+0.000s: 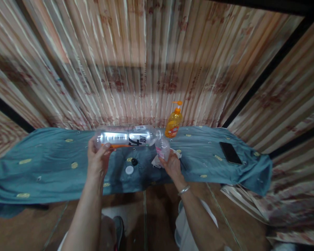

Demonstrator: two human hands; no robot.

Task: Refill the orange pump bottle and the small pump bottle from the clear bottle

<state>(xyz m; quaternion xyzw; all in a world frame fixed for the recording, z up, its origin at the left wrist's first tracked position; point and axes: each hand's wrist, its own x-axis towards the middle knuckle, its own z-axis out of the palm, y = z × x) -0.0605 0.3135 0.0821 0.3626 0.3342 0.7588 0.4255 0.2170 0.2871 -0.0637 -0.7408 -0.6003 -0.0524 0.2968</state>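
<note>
My left hand (98, 155) is closed around the base end of a large clear plastic bottle (125, 136) with a silvery label and dark characters. The bottle lies sideways in the air, its neck pointing right. Closed in my right hand (172, 165) is a smaller clear bottle (162, 149) with a pink label, tilted so that its top meets the large bottle's mouth. I cannot tell whether liquid passes between them. Below, a white cap (129, 170) and a small black cap (134, 161) rest on the cloth. Behind the right hand lies a crumpled whitish tissue (176, 153).
An orange pump bottle (174, 123) stands at the back of the cloth-covered table (54, 174). A black phone (230, 152) lies on the right. Striped curtains (157, 69) hang behind and at the sides, with dark frame bars (264, 75) along them.
</note>
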